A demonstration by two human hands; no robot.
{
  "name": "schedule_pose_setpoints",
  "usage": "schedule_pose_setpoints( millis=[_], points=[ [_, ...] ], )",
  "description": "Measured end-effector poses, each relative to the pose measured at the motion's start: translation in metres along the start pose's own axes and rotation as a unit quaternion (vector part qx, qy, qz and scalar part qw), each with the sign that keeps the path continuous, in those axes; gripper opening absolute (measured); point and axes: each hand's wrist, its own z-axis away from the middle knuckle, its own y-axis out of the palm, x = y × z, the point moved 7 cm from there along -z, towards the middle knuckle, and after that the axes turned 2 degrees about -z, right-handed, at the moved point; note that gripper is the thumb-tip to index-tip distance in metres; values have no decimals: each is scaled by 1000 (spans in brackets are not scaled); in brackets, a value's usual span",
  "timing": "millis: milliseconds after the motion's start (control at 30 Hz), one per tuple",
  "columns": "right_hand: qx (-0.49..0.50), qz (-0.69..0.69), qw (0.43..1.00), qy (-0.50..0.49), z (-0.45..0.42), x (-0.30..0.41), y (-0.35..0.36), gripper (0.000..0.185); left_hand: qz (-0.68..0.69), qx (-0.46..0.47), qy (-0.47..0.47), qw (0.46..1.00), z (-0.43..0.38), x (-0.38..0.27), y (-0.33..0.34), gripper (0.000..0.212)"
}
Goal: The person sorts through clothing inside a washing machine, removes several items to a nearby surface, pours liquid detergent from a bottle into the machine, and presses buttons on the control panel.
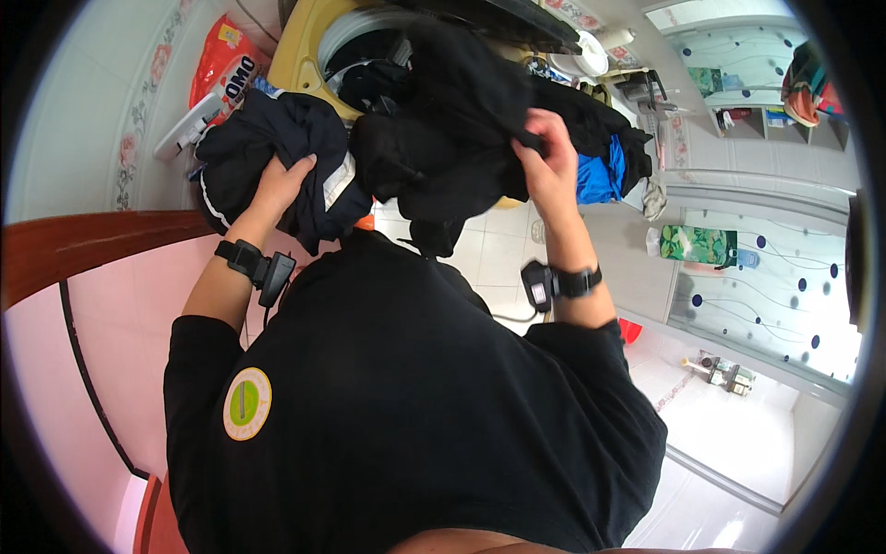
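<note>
My left hand (282, 181) presses into a bundle of dark navy clothing (266, 131) with white trim, its fingers partly hidden in the folds. In my right hand (552, 154) is the edge of a black garment (457, 131), pinched between thumb and fingers. This garment hangs in front of a yellow top-loading washing machine (296, 68), and its upper part is blurred. Inside the machine's drum (346, 38) lie more dark clothes (374, 84). The black lid (509, 21) stands raised behind the drum.
An orange-red OMO detergent bag (220, 66) and a white bottle (185, 128) stand by the tiled wall on the left. More black clothes (588, 114) and a blue cloth (601, 173) are piled on the right, beside a white basin (590, 55). Frosted glass panels (768, 291) line the right side.
</note>
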Motion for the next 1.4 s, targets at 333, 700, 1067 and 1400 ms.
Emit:
schedule_pose_setpoints(
  millis=[333, 700, 1067, 1400],
  points=[
    [-157, -383, 673, 613, 153, -146, 22, 32, 3, 24, -23, 999, -1, -7, 4, 48],
    [-5, 357, 934, -3, 88, -41, 17, 67, 13, -3, -47, 999, 5, -8, 3, 50],
    [91, 149, 979, 106, 44, -17, 69, 18, 50, -19, -52, 997, 13, 2, -4, 49],
    [-110, -126, 986, 2, -22, 128, -121, 17, 232, -55, 15, 971, 71, -44, -46, 35]
  ],
)
